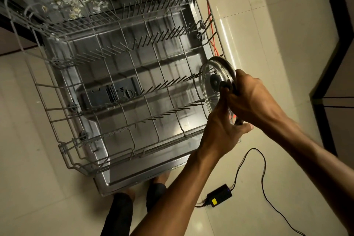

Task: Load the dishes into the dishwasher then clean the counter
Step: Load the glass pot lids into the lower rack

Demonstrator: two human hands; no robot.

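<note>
Pale floor tiles (268, 30) surround an open dishwasher door (138, 176), its lower rack (115, 86) pulled out over it. At the rack's right edge we hold a glass pot lid (212, 86) upright on its rim. Our right hand (251, 99) curls round the lid's top edge and dark knob; our left hand (222, 130) grips its lower rim — the fingertips hidden behind the glass. A black power adapter (219, 195) and cable (262, 170) lie on the floor. The upper rack (95, 5) is cut off at the top.
</note>
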